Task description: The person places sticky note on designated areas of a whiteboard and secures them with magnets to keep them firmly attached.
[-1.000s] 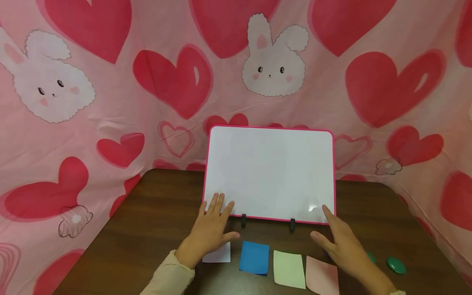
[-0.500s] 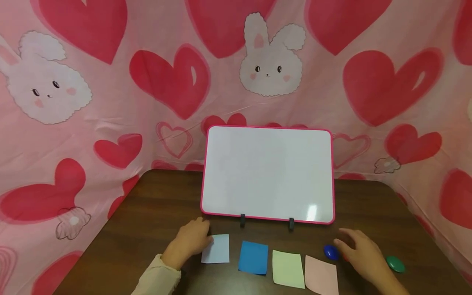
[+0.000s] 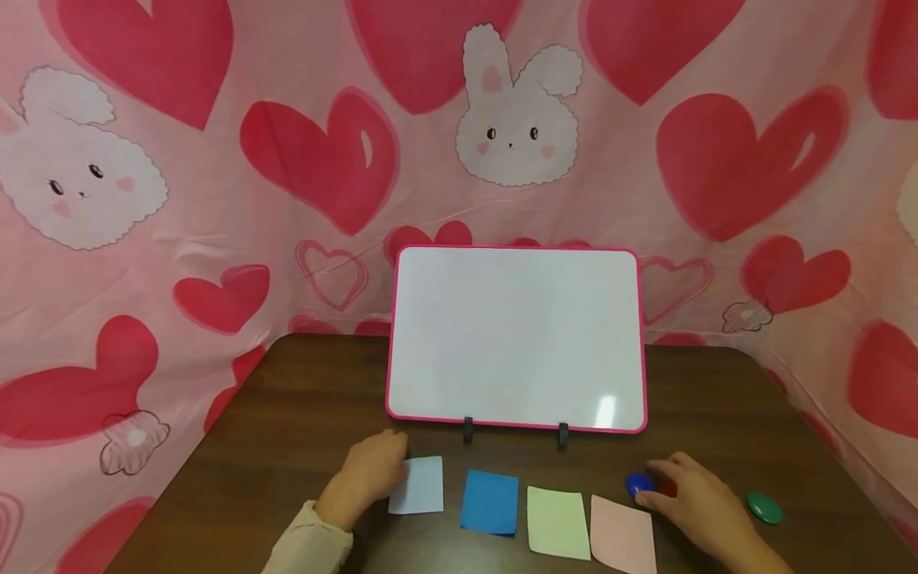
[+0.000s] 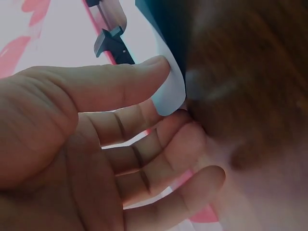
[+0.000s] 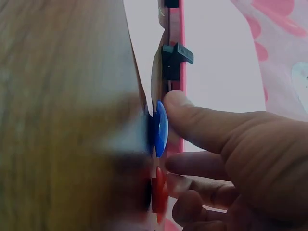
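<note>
In the head view my left hand (image 3: 369, 470) is at the left edge of a pale blue-white sticky note (image 3: 419, 486) on the dark table. Seen from the left wrist, the note's curled edge (image 4: 171, 94) sits between my thumb and curled index finger, pinched there. My right hand (image 3: 699, 502) is low over two round magnets, its fingers loosely bent. Its thumb tip is right beside the blue magnet (image 5: 161, 129), and the other fingertips are close to the red magnet (image 5: 159, 195). In the head view the hand partly hides the red one.
A pink-framed whiteboard (image 3: 516, 335) stands upright in black feet (image 3: 562, 435) behind the notes. Blue (image 3: 490, 502), pale green (image 3: 558, 523) and pink (image 3: 622, 534) sticky notes lie in a row. A green magnet (image 3: 764, 508) sits right of my right hand. A heart-patterned curtain surrounds the table.
Both hands have come down from in front of the whiteboard's lower corners, the left to the pale note's edge, the right to the magnets. The right thumb has since moved closer to the blue magnet.
</note>
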A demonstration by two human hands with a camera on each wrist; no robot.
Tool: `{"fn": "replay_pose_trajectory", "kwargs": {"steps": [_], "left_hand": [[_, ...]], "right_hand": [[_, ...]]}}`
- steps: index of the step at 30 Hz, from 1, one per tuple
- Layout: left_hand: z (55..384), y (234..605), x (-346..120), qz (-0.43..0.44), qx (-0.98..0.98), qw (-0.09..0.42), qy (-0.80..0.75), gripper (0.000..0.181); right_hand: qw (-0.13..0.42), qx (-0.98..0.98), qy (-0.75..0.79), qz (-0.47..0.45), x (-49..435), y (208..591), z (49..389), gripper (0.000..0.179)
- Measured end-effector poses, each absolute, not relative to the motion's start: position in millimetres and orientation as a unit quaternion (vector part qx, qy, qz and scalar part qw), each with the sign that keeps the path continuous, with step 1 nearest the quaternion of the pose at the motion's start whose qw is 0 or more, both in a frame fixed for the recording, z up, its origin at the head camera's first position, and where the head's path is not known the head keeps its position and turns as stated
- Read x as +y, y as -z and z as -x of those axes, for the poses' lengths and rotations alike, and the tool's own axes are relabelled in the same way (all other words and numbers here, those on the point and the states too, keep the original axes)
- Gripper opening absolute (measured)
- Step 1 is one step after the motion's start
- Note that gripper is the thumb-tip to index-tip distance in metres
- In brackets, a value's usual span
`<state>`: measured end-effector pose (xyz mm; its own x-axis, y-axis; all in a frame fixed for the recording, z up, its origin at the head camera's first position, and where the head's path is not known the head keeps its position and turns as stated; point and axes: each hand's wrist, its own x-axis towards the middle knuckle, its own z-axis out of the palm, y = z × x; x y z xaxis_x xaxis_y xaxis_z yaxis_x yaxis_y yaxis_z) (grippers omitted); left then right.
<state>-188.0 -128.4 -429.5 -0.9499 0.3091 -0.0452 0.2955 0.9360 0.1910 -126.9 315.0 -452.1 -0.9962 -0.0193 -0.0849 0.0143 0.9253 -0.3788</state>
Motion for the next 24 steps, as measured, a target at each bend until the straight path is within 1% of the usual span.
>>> {"fn": "replay_pose_trajectory", "kwargs": {"steps": [3,5,11,14,17,21,24], "left_hand": [[188.9,430.7,-127.5,-0.159,0.981,0.044,-0.1,0.008],[190.0,431.5,-127.7,-0.162,0.98,0.052,-0.106,0.008],[190.1,429.9,-130.4,-0.177,0.974,0.052,-0.133,0.013],[190.2,428.4,-131.6,-0.182,0.971,0.05,-0.144,0.016],[191.9,426.9,-132.5,-0.18,0.971,0.047,-0.151,0.018],[195.2,425.3,-134.1,-0.18,0.97,0.041,-0.159,0.019],[197.0,424.8,-135.1,-0.185,0.968,0.038,-0.164,0.019]], "right_hand": [[0.055,0.982,0.18,0.006,314.5,451.4,127.1,0.07],[0.052,0.983,0.176,0.012,313.8,451.5,126.7,0.069],[0.027,0.984,0.175,0.02,308.0,452.5,124.2,0.056],[0.02,0.986,0.167,0.021,306.3,452.4,124.1,0.049],[0.017,0.987,0.158,0.02,305.5,451.7,124.7,0.046],[0.019,0.988,0.155,0.02,303.9,451.0,124.9,0.045],[0.035,0.988,0.153,0.012,302.8,450.3,126.1,0.049]]}}
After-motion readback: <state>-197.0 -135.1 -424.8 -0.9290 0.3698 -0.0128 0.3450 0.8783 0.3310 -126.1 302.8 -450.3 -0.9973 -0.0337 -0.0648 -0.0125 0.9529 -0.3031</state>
